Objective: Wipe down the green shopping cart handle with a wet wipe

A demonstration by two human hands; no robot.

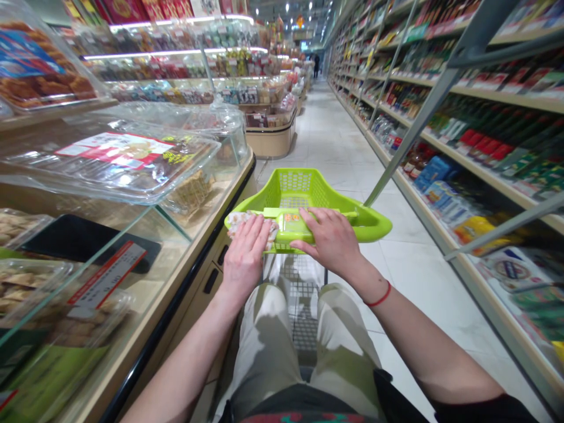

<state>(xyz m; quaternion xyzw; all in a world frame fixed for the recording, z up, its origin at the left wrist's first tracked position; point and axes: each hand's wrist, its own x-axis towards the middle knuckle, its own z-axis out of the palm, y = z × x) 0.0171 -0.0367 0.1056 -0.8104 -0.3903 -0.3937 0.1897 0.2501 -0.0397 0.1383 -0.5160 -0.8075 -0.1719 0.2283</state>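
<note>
A lime-green shopping cart (pixel 304 182) with a perforated basket stands in front of my legs. My left hand (pixel 247 249) presses a white, brown-spotted cloth (pixel 238 218) onto the left part of the cart's handle, with its fingers together over it. The cloth's underside is hidden. My right hand (pixel 328 235) grips the green handle (pixel 293 226) right of its middle, thumb on the near side and fingers over the top. Orange lettering shows on the handle between the two hands. A red string bracelet (pixel 381 295) circles my right wrist.
A display counter (pixel 244 170) with a glass edge and clear packs of food (pixel 127 155) runs close along the left. Tall stocked shelves (pixel 489 100) line the right, behind slanting grey bars (pixel 409 141). A tiled aisle (pixel 317 117) stretches ahead, with a distant person (pixel 316 66).
</note>
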